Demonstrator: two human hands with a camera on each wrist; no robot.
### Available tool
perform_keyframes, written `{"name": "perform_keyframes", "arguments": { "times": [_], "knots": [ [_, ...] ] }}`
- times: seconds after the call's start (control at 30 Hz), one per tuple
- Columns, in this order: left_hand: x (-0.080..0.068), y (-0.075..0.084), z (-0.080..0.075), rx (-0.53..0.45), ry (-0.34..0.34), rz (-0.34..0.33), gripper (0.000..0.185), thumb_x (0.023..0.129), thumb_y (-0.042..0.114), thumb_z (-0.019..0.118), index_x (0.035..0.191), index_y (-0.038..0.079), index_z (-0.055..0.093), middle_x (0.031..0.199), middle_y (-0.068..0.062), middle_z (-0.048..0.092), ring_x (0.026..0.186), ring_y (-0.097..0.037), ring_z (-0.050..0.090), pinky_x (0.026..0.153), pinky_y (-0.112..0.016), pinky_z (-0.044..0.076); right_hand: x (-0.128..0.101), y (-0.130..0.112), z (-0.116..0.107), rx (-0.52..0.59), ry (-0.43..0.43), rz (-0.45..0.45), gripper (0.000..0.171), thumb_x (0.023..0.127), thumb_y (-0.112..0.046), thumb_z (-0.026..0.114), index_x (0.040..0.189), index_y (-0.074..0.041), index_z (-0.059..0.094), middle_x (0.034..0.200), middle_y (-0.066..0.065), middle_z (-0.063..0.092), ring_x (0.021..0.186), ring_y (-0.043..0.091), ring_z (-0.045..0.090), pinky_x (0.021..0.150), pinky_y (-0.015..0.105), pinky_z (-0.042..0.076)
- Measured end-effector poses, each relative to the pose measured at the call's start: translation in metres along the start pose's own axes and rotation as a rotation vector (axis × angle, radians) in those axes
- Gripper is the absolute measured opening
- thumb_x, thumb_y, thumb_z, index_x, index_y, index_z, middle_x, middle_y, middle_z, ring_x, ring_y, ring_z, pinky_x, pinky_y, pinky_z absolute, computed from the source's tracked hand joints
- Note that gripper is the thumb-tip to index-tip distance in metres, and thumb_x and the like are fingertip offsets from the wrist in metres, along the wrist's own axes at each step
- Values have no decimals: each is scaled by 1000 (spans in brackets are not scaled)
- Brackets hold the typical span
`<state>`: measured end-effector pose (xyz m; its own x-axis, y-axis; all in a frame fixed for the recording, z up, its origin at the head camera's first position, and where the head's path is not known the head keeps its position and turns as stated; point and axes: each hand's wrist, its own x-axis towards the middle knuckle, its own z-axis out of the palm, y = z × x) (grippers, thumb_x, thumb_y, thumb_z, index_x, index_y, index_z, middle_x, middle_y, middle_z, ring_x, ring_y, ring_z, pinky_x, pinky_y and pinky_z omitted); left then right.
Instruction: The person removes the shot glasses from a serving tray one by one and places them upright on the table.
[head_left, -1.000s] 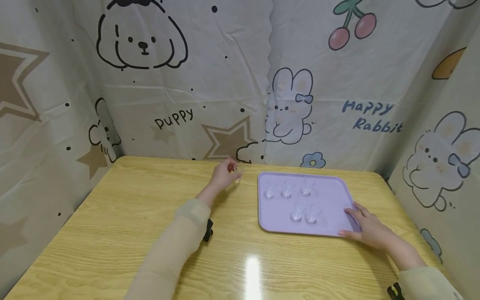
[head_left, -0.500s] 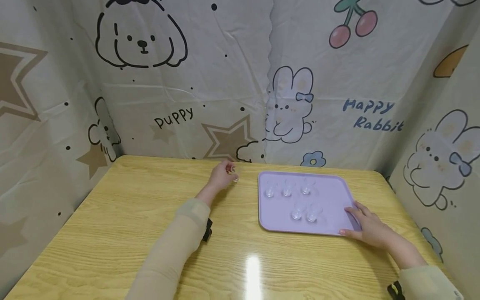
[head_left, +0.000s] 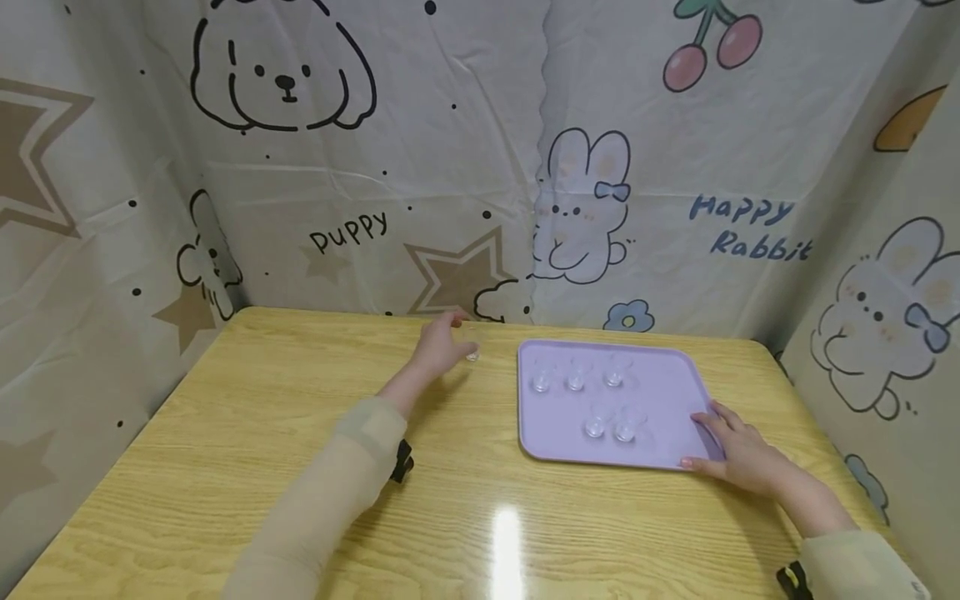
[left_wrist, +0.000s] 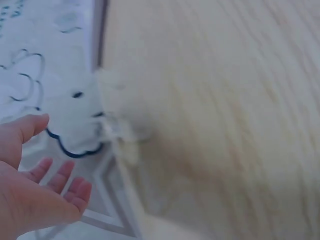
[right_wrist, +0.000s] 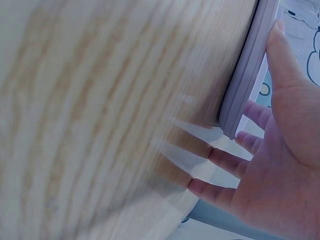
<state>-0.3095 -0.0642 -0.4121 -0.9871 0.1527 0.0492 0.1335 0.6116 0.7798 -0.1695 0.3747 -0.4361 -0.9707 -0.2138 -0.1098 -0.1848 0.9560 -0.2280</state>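
A lilac tray (head_left: pixel 660 400) lies on the wooden table (head_left: pixel 225 433), right of centre, with several small clear cups (head_left: pixel 575 379) standing on it. One more clear cup (head_left: pixel 472 352) stands on the table just left of the tray. My left hand (head_left: pixel 444 340) is right beside that cup; in the left wrist view this hand (left_wrist: pixel 40 190) has relaxed fingers holding nothing, and the blurred cup (left_wrist: pixel 117 135) sits just beyond them. My right hand (head_left: pixel 723 437) rests on the tray's near right corner with straight fingers. The right wrist view shows the tray edge (right_wrist: pixel 247 80) between its thumb and fingers (right_wrist: pixel 220 155).
Cartoon-printed cloth walls (head_left: pixel 360 208) close in the table at the back, left and right. A bright glare spot (head_left: pixel 506 533) lies on the near middle of the tabletop.
My left hand held the clear cup slightly above the table before; now the cup stands on the table and the fingers have loosened. The right hand has stayed on the tray corner.
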Motion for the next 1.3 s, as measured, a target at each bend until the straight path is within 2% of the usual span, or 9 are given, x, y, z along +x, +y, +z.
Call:
{"name": "perform_keyframes", "arguments": {
  "times": [0.2, 0.4, 0.6, 0.93, 1.17, 1.3],
  "knots": [
    [-12, 22, -6, -14, 0, 26, 61, 85, 23, 70, 137, 6, 43, 134, -14, 49, 126, -34, 42, 103, -45, 39, 1, 1, -1, -3, -1, -7, 86, 79, -55, 66, 134, 6, 41, 141, 41, 19, 118, 68, 26, 86, 74, 31],
    [-30, 47, -4, -24, 13, 4, 62, 83, 27, 72, 135, 9, 45, 131, -10, 51, 124, -29, 43, 102, -44, 39, 1, 2, 1, 1, 4, -13, 86, 79, -54, 67, 134, 6, 41, 140, 41, 19, 117, 68, 26, 86, 74, 31],
    [-48, 64, 5, -47, -17, 72, 60, 82, 29, 74, 133, 8, 48, 129, -10, 54, 125, -30, 44, 103, -43, 38, 1, 3, 1, 3, -4, -2, 86, 79, -55, 66, 134, 6, 41, 141, 41, 18, 118, 68, 25, 86, 75, 30],
    [-74, 81, 32, -111, -79, 154, 61, 81, 30, 75, 131, 8, 49, 125, -7, 58, 121, -28, 49, 100, -40, 42, 1, 3, 1, 4, -6, -1, 86, 79, -56, 66, 134, 5, 40, 141, 40, 18, 117, 68, 25, 86, 75, 31],
    [-82, 85, 59, -169, -120, 217, 56, 79, 31, 76, 126, 9, 54, 120, -5, 61, 113, -22, 52, 97, -37, 44, 1, 4, 2, -3, -2, -3, 86, 79, -56, 67, 134, 5, 41, 141, 41, 19, 117, 68, 26, 85, 75, 31],
    [-82, 85, 73, -165, -149, 239, 53, 79, 31, 77, 123, 11, 56, 118, -3, 62, 113, -22, 52, 98, -37, 42, 1, 3, 1, -1, 0, -7, 85, 79, -55, 66, 134, 5, 41, 141, 41, 19, 117, 68, 26, 85, 75, 31]
  ]
}}
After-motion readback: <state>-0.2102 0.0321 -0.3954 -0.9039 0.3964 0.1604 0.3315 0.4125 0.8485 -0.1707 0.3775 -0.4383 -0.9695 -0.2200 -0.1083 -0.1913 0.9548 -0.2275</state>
